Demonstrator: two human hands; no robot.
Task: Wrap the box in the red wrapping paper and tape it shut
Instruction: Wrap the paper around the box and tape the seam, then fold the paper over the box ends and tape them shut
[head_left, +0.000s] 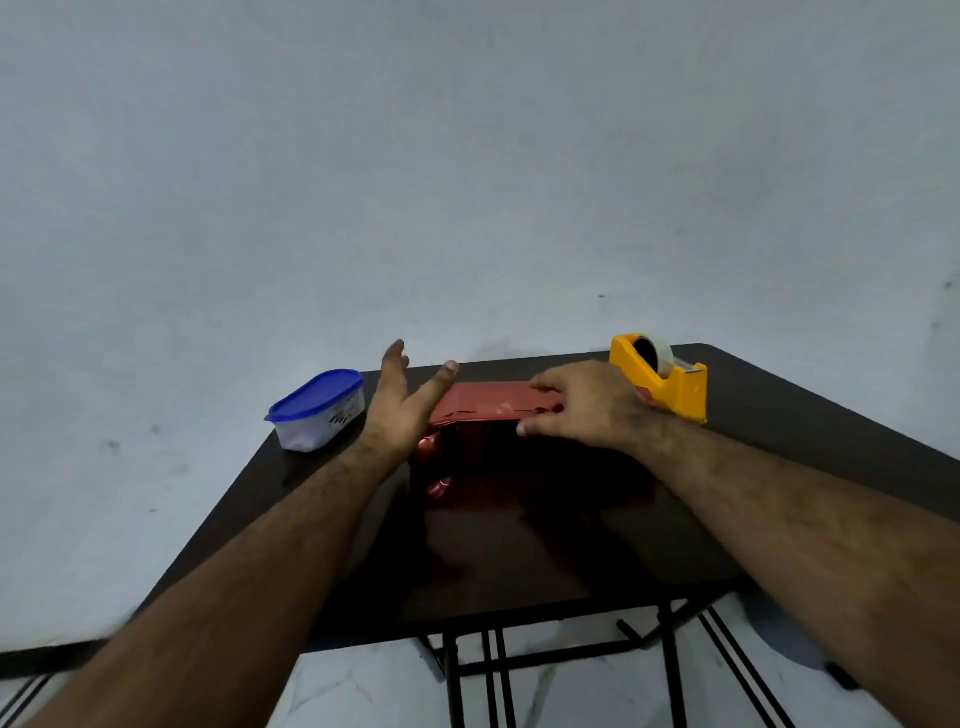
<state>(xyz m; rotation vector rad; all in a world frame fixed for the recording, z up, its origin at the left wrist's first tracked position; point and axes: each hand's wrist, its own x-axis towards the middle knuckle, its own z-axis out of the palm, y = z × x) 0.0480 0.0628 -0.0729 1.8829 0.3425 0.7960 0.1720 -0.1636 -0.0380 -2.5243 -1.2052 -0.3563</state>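
Only unreadable print marks the tub (318, 410); left hand (397, 405) flat-open, right hand (582, 402) pressing red paper (483, 405).

A dark folding table (779, 467) carries a blue-lidded tub (317, 410), yellow tape dispenser (662, 382) and red-wrapped box (483, 415).

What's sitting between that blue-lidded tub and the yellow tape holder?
In the head view, the box in red wrapping paper lies between them, with the left hand at its left end and the right hand pressing on top.

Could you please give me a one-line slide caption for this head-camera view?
Right hand presses red wrapping paper onto the box while the open left hand hovers beside it, yellow tape dispenser nearby.
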